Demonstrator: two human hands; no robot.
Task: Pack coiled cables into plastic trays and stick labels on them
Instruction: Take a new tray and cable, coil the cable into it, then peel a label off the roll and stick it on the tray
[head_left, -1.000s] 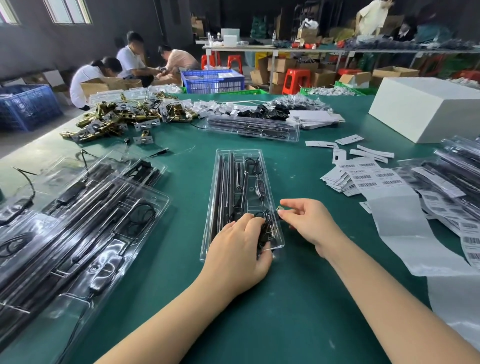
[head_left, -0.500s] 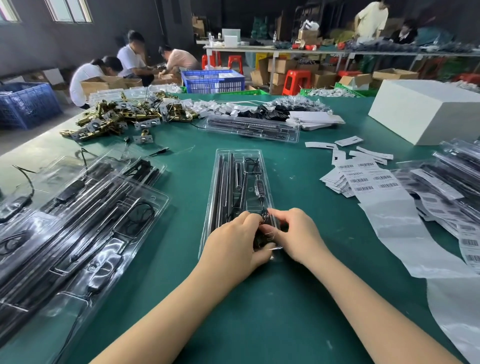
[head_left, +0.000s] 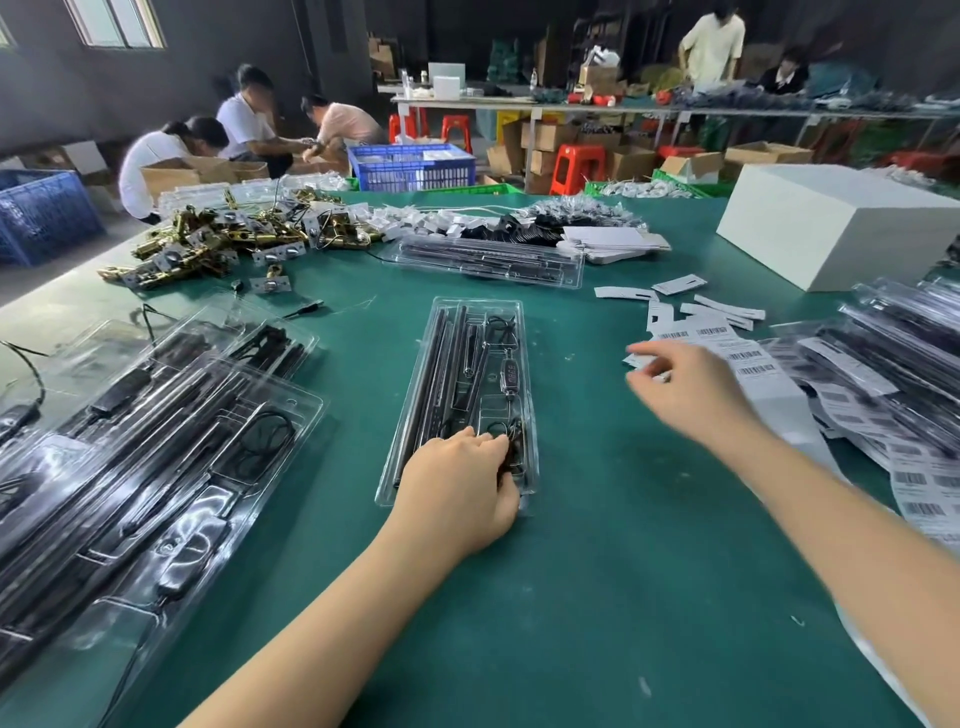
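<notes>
A clear plastic tray (head_left: 476, 305) lies lengthwise in the middle of the green table, holding black rods and a black cable with a small controller (head_left: 509, 373). My left hand (head_left: 457, 483) rests on the tray's near end, its fingers curled over the coiled cable (head_left: 513, 442) in the near compartment. My right hand (head_left: 685, 384) hovers, blurred, to the right of the tray with fingers loosely spread, its fingertips at a small pile of white labels (head_left: 640, 359). A strip of barcode labels (head_left: 727, 344) lies just beyond it.
Filled clear trays are stacked at the left (head_left: 156, 441) and at the right edge (head_left: 893, 353). Another filled tray (head_left: 488, 260) lies farther back. Brass hardware (head_left: 208, 244) is heaped at the back left and a white box (head_left: 831, 223) stands at the back right. People work in the background.
My right hand has left the tray's near end and swung right to the labels. My left hand stays on the coiled cable in the tray.
</notes>
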